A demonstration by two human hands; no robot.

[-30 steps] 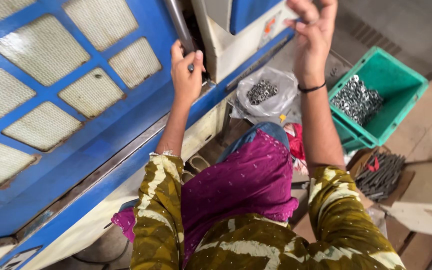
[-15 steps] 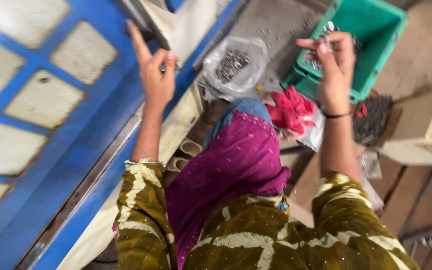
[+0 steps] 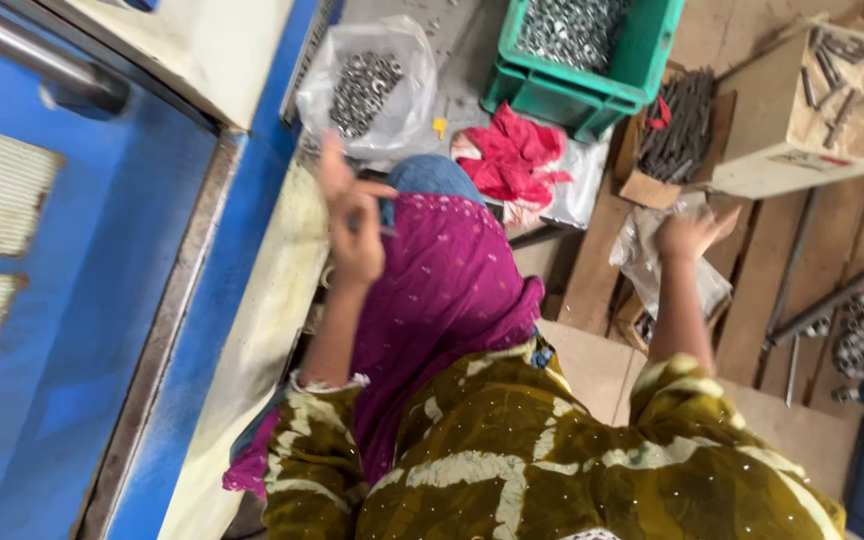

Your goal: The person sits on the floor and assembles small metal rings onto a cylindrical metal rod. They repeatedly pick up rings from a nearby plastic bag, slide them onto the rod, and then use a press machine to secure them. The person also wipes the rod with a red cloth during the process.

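While the blue machine panel (image 3: 62,300) fills the near side of the view, a seated person in an olive patterned top and a magenta cloth (image 3: 442,290) over the lap works with both arms raised. The left hand (image 3: 354,225) is lifted beside the cream edge of the machine (image 3: 272,330), fingers curled loosely with one pointing up; it seems to pinch a small dark piece, though blur makes that uncertain. The right hand (image 3: 687,235) reaches out over a crumpled clear plastic bag (image 3: 652,265) lying on a wooden pallet (image 3: 592,260), fingers gathered together; whether it grips anything cannot be told. Beyond the knees, a clear bag of small metal rings (image 3: 367,85) rests on the floor, just beside a green plastic crate (image 3: 592,50) filled with more of the same shiny parts. Red cloth (image 3: 512,160) is bunched between that bag and the crate. An open cardboard box of dark metal rods (image 3: 682,135) sits near the right hand, with a larger cardboard box (image 3: 812,110) holding bolts next to it. Long steel bars (image 3: 832,300) lie across the pallet at the far right.
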